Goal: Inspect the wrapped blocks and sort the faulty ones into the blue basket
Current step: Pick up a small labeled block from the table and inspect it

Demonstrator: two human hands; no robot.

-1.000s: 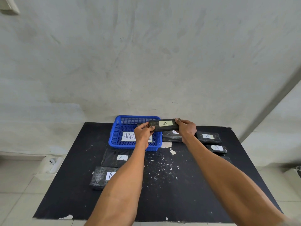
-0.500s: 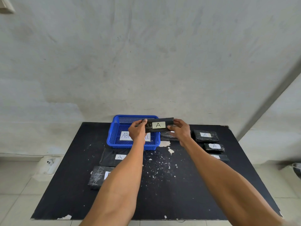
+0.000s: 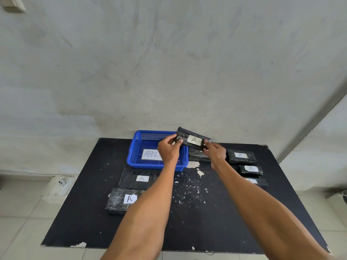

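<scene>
Both hands held one wrapped block (image 3: 193, 140) in the air, tilted, just above the blue basket's (image 3: 138, 162) right rear corner. Left hand (image 3: 168, 150) fingers pinched its left end; right hand (image 3: 216, 153) fingers pinched its right end. Other blocks lay right of the basket and in front of it.

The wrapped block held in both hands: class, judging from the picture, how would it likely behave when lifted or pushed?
The wrapped block probably stays stiff: held only at its ends by the left hand and right hand, it shows no sag. It seems fairly light, since a fingertip grip carries it. Its flat shape suggests it would slide, not roll; the glossy wrap may be slippery.
</scene>
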